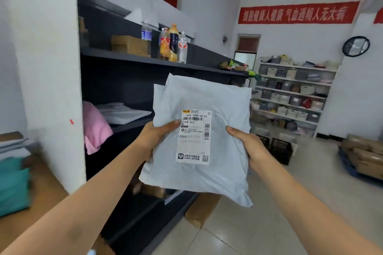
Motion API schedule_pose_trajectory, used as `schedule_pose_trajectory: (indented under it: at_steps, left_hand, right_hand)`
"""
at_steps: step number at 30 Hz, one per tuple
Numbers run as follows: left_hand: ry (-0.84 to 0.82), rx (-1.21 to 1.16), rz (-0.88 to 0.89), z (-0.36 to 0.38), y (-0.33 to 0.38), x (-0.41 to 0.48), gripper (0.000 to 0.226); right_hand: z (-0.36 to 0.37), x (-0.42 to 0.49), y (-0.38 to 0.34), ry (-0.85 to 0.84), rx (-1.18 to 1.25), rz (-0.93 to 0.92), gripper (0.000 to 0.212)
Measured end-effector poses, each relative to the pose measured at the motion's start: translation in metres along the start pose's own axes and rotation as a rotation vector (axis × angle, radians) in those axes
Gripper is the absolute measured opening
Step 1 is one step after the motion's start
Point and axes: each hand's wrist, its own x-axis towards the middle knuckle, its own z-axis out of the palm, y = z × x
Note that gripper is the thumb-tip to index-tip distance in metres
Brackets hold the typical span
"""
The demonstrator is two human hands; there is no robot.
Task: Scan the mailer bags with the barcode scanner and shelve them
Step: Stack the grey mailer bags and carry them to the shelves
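I hold a stack of grey mailer bags [207,176] up in front of a dark shelving unit [132,58]. The front bag carries a white shipping label [194,136] with barcodes, facing me. A second bag's top edge shows behind it. My left hand [157,134] grips the stack's left edge, thumb lying across the front beside the label. My right hand [248,147] grips the right edge, thumb on the front. No barcode scanner is in view.
The shelf's middle level holds a pink bundle [95,126] and flat white parcels [126,115]. Bottles [172,43] and a carton stand on the level above. A table [31,209] with a teal bag is at left. Black crates [279,149] and cardboard boxes [364,157] sit on the floor at right.
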Motion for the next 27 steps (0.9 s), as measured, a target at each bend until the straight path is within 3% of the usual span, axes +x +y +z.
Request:
schedule_pose_trajectory:
  at_steps: [3,10,14,16,22,23,25,26,27]
  left_hand:
    - [0.166,0.041,-0.013,-0.006,0.002,0.045,0.055]
    - [0.525,0.051,0.021,-0.074,-0.002,0.127,0.026]
    - [0.642,0.038,-0.004,-0.125,-0.003,0.18,0.037]
    - [0.715,0.051,-0.021,-0.15,0.003,0.21,0.042]
    - [0.878,0.098,-0.051,-0.213,0.034,0.292,0.045]
    - [0.91,0.114,-0.066,-0.225,0.038,0.303,0.054]
    - [0.983,0.167,-0.105,-0.257,0.038,0.323,0.093]
    - [1.009,0.213,-0.146,-0.266,0.038,0.328,0.101]
    - [1.052,0.271,-0.178,-0.266,0.036,0.33,0.091]
  right_hand:
    - [0.012,0.086,0.0,-0.126,-0.017,0.028,0.043]
    - [0.105,0.242,0.022,-0.424,-0.095,0.084,0.054]
    - [0.171,0.315,0.045,-0.545,-0.102,0.153,0.03]
    - [0.202,0.352,0.047,-0.576,-0.114,0.176,0.031]
    - [0.288,0.452,0.047,-0.6,-0.145,0.202,0.069]
    - [0.301,0.464,0.05,-0.626,-0.157,0.22,0.071]
    - [0.322,0.482,0.061,-0.693,-0.184,0.265,0.071]
    - [0.328,0.488,0.069,-0.738,-0.199,0.285,0.072]
    - [0.334,0.494,0.079,-0.777,-0.226,0.289,0.078]
